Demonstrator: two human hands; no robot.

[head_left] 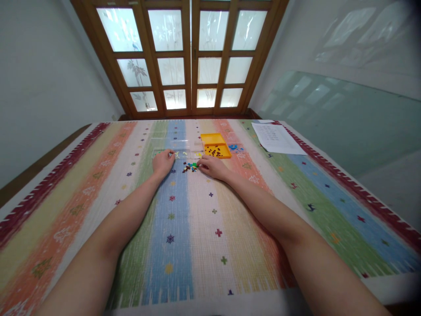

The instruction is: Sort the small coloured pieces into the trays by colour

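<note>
A small pile of mixed-colour small pieces (pixel 190 167) lies on the striped tablecloth between my hands. My right hand (pixel 212 166) rests at the pile's right edge with its fingers drawn together. Whatever is in them, if anything, is too small to make out. Over the left part of a clear plastic box (pixel 171 142) is my left hand (pixel 162 162), thumb and forefinger pinched. I cannot make out what they hold. Pale yellow-green pieces (pixel 180 154) lie in the box beside the left fingertips. Just beyond my right hand, an open yellow box (pixel 213 139) contains dark brown pieces (pixel 213 151).
Blue pieces (pixel 235 148) sit in a clear container right of the yellow box. A printed paper sheet (pixel 278 138) lies at the table's far right. The patterned tablecloth (pixel 197 245) covers the table. Wooden glazed doors (pixel 191 57) stand behind it.
</note>
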